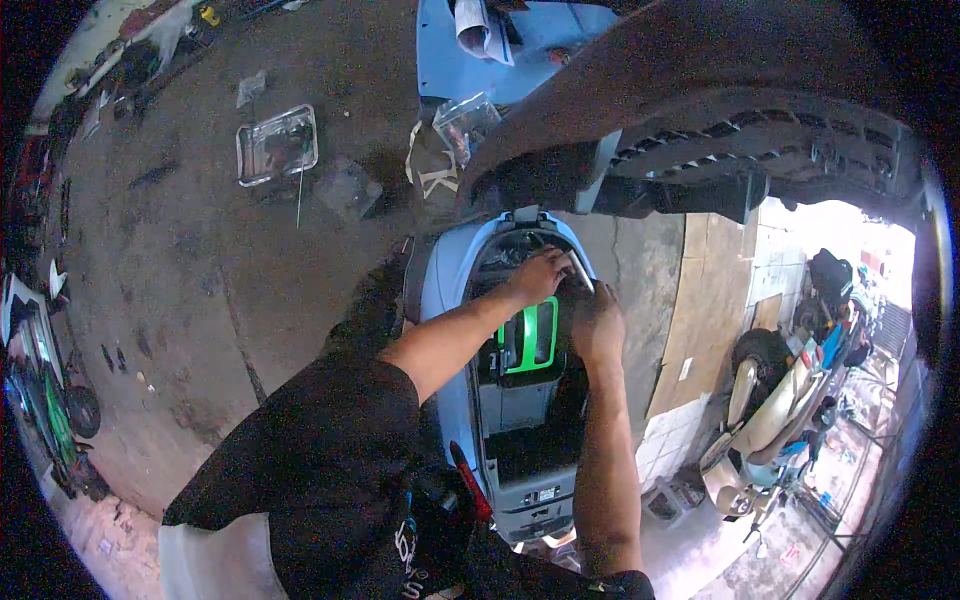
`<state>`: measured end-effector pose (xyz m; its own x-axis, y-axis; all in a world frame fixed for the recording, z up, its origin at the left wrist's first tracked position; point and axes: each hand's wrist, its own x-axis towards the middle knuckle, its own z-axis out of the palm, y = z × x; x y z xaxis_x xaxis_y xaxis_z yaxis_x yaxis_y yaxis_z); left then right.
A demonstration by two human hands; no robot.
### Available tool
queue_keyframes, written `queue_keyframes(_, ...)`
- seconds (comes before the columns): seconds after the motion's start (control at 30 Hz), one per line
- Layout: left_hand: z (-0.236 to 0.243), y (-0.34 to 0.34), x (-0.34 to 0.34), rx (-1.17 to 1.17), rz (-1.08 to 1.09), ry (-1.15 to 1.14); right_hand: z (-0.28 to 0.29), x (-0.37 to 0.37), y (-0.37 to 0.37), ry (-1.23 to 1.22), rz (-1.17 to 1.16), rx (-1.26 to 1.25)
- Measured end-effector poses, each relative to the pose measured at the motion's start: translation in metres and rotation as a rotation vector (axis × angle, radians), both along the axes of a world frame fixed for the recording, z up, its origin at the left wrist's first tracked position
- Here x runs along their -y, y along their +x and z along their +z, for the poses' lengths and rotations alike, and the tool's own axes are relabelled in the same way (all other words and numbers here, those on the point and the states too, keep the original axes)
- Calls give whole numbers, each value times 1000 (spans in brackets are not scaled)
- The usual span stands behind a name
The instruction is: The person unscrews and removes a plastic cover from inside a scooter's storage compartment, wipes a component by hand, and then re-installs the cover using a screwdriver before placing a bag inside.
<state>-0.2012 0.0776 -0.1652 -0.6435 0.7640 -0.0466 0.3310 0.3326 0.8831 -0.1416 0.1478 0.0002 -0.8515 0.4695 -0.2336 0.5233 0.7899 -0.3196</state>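
Observation:
A light-blue scooter body [447,300] stands in front of me, its long dark storage compartment [520,400] uncovered. Over the compartment's far end, a slim pale strip-like piece [579,271] sits between my two hands; its exact kind is not clear. My left hand [538,278] is closed with its fingertips at the strip's left side. From the near right, my right hand [599,322] closes round the strip's lower end, most of its fingers hidden by the back of the hand. Below them, inside the compartment, lies a bright green frame [530,338].
The raised dark seat [700,120] overhangs the far right. A clear plastic tray [278,146] and a plastic bag [468,124] lie on the floor beyond. Light-blue panels [440,60] stand at the back, cardboard [695,300] and another motorbike [770,420] at right.

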Motion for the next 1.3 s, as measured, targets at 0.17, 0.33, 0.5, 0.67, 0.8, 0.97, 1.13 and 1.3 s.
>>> queue_keyframes(0.17,-28,-1,-1,-149,37,-7,2,-6,-17,-50,98,59)
queue_keyframes(0.33,13,15,-26,-186,234,81,-3,-15,-32,-369,-407,16)
queue_keyframes(0.5,23,-9,-26,-140,150,13,21,-21,-24,-136,-308,-92)
queue_keyframes(0.67,16,-13,-16,-142,57,104,60,-40,-32,473,815,76)
queue_keyframes(0.8,18,-7,-30,-22,82,131,35,-61,-16,447,795,123)
queue_keyframes(0.97,15,-16,-11,18,59,107,40,-36,-30,291,547,228)
queue_keyframes(1.13,27,-7,-4,14,11,91,40,-31,-34,536,845,233)
queue_keyframes(1.3,21,-16,39,-49,260,126,7,-1,-49,462,623,464)
